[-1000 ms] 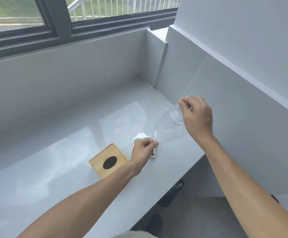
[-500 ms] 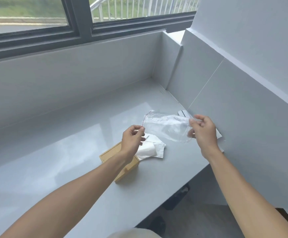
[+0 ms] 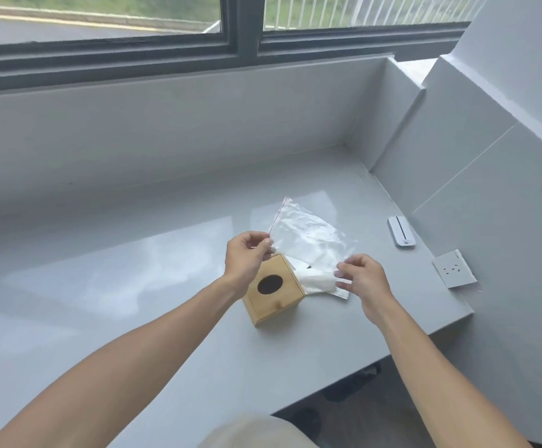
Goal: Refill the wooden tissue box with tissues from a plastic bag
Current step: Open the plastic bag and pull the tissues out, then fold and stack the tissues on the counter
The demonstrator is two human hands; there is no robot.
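Nearest, the box (image 3: 274, 288) stands on the counter (image 3: 101, 286), its oval slot facing up and its lid apparently in place. The tissues (image 3: 319, 279) lie on the counter touching the box at its 3 o'clock side, partly behind the right hand (image 3: 361, 279). Above and beyond both, the bag (image 3: 308, 239) hangs stretched between the two hands, looking empty. The left hand (image 3: 247, 253) pinches it by the red-lined zip edge, fingers closed narrow on the film; the right hand pinches the opposite end, fingertips likewise closed on it. The bag's long axis runs from 10 o'clock to 4 o'clock. The tissues lie just below the right hand, at its 9 o'clock, so that hand is the nearer one; the box sits directly under the left wrist. How the box opens cannot be made out, and the tissue stack's far edge is veiled by the bag. Farther right, a white device (image 3: 400, 231) and a socket plate (image 3: 454, 268) lie on the counter.
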